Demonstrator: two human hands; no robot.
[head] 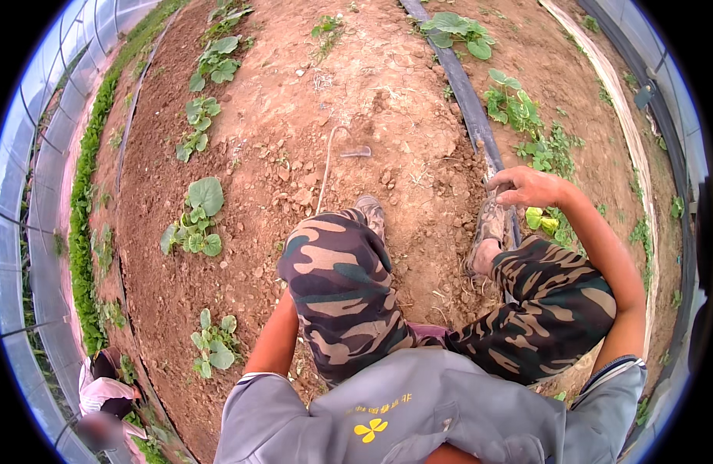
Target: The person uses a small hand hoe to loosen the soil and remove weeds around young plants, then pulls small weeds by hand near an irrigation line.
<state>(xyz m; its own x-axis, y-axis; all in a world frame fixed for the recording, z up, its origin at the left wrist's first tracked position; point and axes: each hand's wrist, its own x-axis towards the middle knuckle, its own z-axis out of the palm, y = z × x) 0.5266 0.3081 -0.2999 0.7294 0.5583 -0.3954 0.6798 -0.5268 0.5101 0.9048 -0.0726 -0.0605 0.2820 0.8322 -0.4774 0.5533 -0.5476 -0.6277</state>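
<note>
My right hand (527, 187) hovers over my right shoe (487, 223), beside a flat black hose (469, 107). Its fingers are loosely bent, thumb apart from them, and I see nothing held between them. My left forearm (274, 336) runs down behind my raised left knee, so the left hand is out of view. Before me a hoe with a curved neck (328, 165) has its metal blade (356, 152) at the soil. The lower end of its handle is hidden behind my left knee. Yellow-green leaves (542, 220) grow just below my right hand.
Broad-leaved vine seedlings (197, 223) stand in a row on the left. More plants (521, 113) grow right of the hose. Farther left run a dense green crop strip (87, 220) and clear plastic greenhouse film (43, 255). Another person (104, 394) bends at lower left.
</note>
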